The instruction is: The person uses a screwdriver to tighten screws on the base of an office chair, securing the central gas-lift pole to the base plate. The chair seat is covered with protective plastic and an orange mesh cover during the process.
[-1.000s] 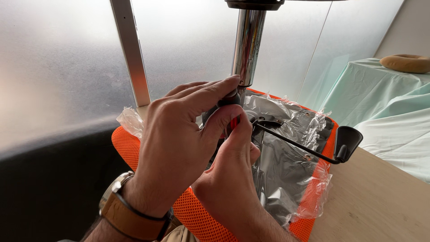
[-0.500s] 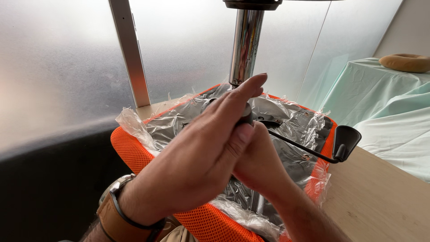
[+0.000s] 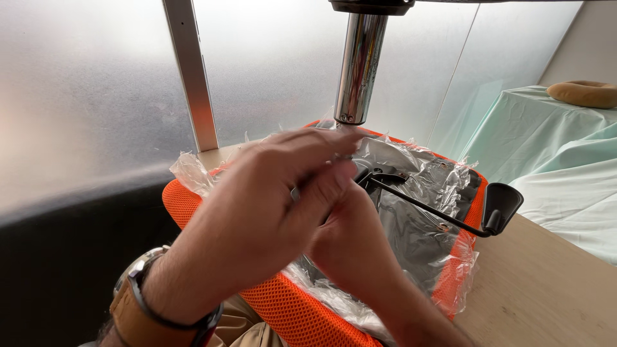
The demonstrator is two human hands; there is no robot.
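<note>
- Black lever point(image 3: 437, 212) w/ paddle end is seen on the upturned orange mesh seat point(image 3: 270, 308), under the chrome post point(image 3: 358, 64).
- Left hand point(image 3: 257, 225): fingers pressed together, pinching sth small; what, cannot be told.
- Right hand point(image 3: 353, 247): mostly hidden, grip cannot be told.
- Judgement: seat is best kept steady, pinch firm.
- Seat underside is wrapped in clear plastic point(image 3: 418, 238).

An indoor assembly spot is shown, perhaps in an office or a home; which one cannot be told. An upturned orange mesh chair seat point(image 3: 270, 302), wrapped in clear plastic point(image 3: 418, 225), is laid on a wooden table point(image 3: 546, 289), with its chrome column point(image 3: 358, 64) and black lever point(image 3: 450, 215) pointing up. Frosted glass panels point(image 3: 96, 83) are seen behind, and furniture draped in pale green sheets point(image 3: 559, 148) at the right.
</note>
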